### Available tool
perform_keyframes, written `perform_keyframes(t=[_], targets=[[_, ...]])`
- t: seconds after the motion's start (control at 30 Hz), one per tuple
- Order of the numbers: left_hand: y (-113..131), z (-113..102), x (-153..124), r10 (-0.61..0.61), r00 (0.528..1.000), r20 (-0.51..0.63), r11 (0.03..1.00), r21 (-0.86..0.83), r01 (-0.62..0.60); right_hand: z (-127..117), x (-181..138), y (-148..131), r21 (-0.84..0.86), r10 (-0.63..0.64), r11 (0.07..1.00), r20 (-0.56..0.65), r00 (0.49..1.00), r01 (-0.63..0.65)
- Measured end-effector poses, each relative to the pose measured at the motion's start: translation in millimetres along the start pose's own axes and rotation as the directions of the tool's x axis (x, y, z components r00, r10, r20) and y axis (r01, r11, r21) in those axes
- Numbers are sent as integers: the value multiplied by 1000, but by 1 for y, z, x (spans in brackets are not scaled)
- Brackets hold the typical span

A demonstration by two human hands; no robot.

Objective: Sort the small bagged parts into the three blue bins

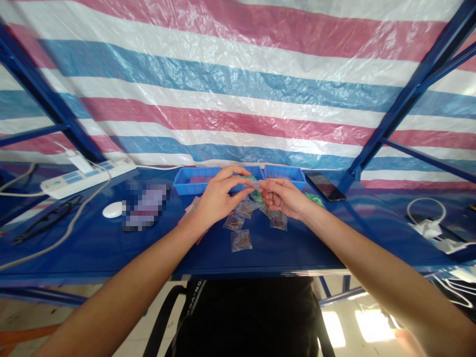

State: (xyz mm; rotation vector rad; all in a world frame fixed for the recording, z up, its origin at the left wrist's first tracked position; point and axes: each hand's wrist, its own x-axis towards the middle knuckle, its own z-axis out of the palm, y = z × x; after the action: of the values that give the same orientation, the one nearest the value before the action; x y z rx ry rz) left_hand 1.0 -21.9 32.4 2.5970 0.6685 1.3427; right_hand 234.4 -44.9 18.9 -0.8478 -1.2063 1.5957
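Note:
My left hand (219, 194) and my right hand (281, 197) meet above the blue table (92, 243), fingertips pinched together on a small clear plastic bag (255, 184) held between them. Under the hands lie several small clear bags with brownish parts inside, one nearest me (241, 240) and others (235, 221) beneath the fingers. Behind the hands stand two shallow blue trays, one on the left (193, 181) and one on the right (286, 172). Some green material (315, 199) shows beside my right wrist.
A white power strip (85, 177) with cables lies at the back left, a white round object (112, 209) and a blurred item (145, 207) near it. A dark phone (325, 186) lies right of the trays. White cables and a charger (431, 229) sit far right. Blue shelf struts frame both sides.

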Motion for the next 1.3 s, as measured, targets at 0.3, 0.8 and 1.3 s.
perform_keyframes(t=[0.3,0.8,1.3], targets=[[6,2,-1,-284,957,-54,957,-71,280,2,1,3,-259,-291,932,-114,950,254],[-1,6,-2,-358,929,92,871,-325,368,-2,-6,-1,-721,-621,431,199,759,542],[1,3,-3,-269,960,73,956,-101,275,-2,4,5,-414,-400,831,21,916,373]])
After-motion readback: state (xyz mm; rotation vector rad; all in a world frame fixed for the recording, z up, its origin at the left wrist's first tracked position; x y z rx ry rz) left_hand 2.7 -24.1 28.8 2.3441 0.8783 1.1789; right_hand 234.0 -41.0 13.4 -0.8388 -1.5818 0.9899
